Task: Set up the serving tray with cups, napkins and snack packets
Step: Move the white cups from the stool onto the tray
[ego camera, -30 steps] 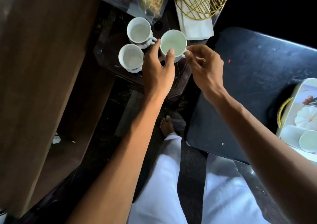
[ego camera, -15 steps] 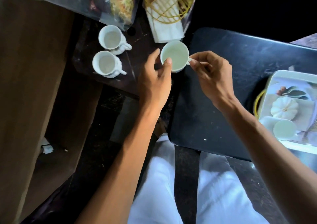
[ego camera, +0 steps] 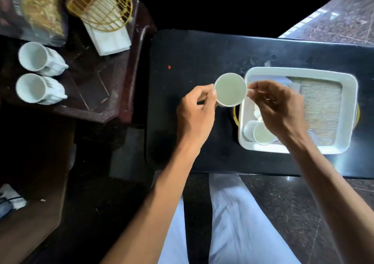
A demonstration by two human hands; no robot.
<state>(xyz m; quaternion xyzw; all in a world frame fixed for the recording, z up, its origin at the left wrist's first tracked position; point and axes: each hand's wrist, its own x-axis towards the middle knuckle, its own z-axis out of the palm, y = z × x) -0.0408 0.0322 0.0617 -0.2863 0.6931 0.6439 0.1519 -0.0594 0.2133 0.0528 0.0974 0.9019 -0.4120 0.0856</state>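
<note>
Head view, white cup [ego camera: 230,89] (seemingly empty), upright, pale greenish inside

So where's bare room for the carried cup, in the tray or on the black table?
In the tray, the woven-patterned right half, bordered by the far, right and near rims, is bare. The black table is bare left of the held cup. Crowded: the tray's near-left corner, where another cup sits partly under the right hand.

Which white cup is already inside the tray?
The cup in the tray's near-left corner. Another is held by the left hand and right hand; two stand on the side table.
</note>
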